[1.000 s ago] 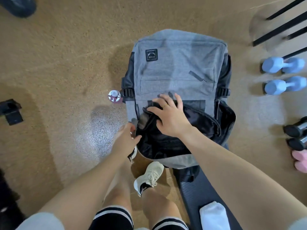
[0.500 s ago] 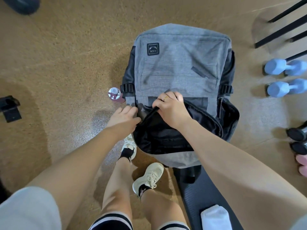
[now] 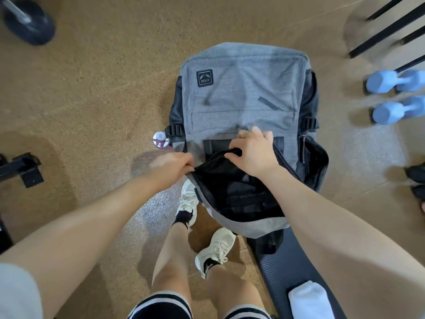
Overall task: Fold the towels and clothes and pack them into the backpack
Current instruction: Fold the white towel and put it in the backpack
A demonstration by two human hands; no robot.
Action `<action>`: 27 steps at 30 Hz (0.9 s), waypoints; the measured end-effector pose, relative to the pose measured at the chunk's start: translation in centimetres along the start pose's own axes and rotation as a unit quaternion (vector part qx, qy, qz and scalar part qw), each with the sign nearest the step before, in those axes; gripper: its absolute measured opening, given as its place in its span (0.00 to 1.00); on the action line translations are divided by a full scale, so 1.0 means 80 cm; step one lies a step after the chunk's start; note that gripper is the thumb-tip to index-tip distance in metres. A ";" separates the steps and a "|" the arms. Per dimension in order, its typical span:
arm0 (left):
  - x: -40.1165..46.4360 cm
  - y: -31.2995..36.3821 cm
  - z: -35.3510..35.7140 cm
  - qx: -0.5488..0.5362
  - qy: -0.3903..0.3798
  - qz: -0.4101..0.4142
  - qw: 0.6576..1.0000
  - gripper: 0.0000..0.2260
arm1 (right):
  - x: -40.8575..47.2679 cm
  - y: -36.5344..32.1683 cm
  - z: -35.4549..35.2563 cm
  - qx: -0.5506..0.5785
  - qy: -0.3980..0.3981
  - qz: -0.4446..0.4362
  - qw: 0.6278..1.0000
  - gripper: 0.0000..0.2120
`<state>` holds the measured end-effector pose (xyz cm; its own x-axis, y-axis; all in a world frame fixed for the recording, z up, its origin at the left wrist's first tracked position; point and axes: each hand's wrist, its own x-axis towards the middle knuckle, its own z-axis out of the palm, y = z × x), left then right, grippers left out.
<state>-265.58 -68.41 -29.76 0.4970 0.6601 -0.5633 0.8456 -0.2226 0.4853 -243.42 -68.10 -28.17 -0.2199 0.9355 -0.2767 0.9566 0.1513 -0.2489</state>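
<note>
A grey backpack (image 3: 243,88) with black sides lies flat on the brown floor, its main compartment unzipped and showing a black lining. My left hand (image 3: 171,168) grips the left edge of the opening. My right hand (image 3: 253,153) curls over the upper edge of the opening and holds the flap. A folded white towel (image 3: 309,300) lies on a dark mat (image 3: 285,256) at the lower right, apart from both hands. What lies inside the bag is too dark to make out.
A small bottle with a pink cap (image 3: 161,140) stands against the backpack's left side. Two light blue dumbbells (image 3: 395,95) and black dumbbells (image 3: 416,180) lie at the right. Black bars (image 3: 388,26) cross the top right. A black weight (image 3: 27,21) sits top left. My feet stand below the bag.
My left hand moved from beside the bag onto the left edge of the opening and took hold. My right hand curled over the upper flap, and the opening spread wider.
</note>
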 end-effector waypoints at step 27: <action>0.031 0.070 -0.021 -0.170 0.003 0.051 0.984 0.17 | -0.017 -0.006 -0.040 0.026 -0.071 0.015 0.997 0.16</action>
<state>-259.94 -66.82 -27.27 0.5731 0.6517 -0.4968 0.6771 -0.0351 0.7350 -243.01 -68.40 -24.72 -0.2192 0.8838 -0.4133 0.9529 0.1030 -0.2852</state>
